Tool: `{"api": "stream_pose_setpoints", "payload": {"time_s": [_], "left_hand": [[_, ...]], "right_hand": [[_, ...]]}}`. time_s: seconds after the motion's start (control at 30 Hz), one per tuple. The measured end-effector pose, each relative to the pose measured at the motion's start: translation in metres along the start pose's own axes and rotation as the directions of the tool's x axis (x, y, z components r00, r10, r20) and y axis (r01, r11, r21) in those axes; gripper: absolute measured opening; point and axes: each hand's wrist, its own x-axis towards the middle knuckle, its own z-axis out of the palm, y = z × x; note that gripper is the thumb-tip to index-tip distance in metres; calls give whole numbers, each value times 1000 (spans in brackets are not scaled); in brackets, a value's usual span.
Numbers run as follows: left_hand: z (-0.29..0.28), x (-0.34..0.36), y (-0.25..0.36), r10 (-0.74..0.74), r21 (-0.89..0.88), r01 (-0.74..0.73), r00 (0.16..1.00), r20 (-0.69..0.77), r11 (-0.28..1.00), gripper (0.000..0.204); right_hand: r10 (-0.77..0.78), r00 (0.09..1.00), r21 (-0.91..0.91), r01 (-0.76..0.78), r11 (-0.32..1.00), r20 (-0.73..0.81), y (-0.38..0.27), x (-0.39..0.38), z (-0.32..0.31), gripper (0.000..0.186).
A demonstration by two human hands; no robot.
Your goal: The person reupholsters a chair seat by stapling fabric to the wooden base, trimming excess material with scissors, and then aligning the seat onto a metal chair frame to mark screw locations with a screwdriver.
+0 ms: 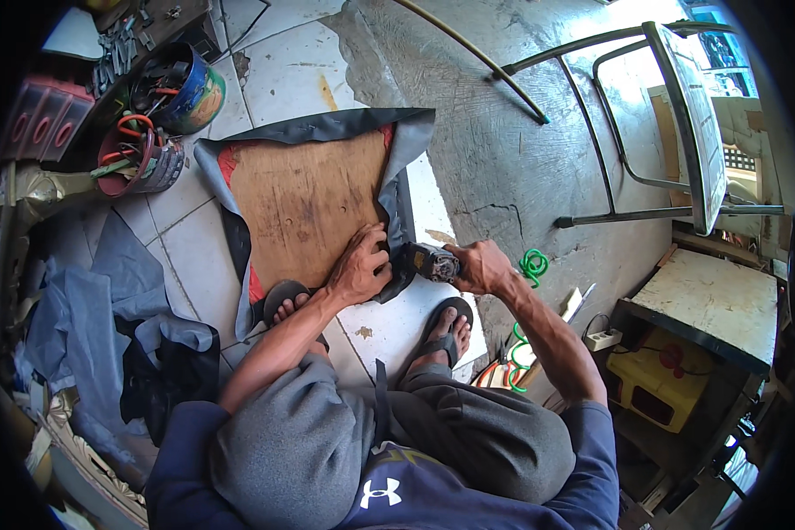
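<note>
left hand [359,272] kinda curled on plywood panel [305,199], can't tell if pinching | right hand [483,267] gripping staple gun [426,262], mid-frame

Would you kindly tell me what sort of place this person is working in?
It looks like a small upholstery workshop: a plywood panel edged with dark fabric, what seems a staple gun in the right hand, and tool buckets nearby.

The board [305,208] is matt wood, its cover [411,141] smooth cloth.
</note>
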Motion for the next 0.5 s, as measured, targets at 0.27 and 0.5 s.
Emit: {"api": "stream_pose_setpoints", "payload": {"time_s": [0.27,0.5], "left_hand": [[-42,-42,26,-22,149,-9,978,207,989,28],[-18,-39,35,-31,301,-26,983,183,953,37]], "right_hand": [[385,917,328,-334,884,-102,-28,-51,6,38],[542,790,372,-430,823,-285,-41,-95,30,36]]}}
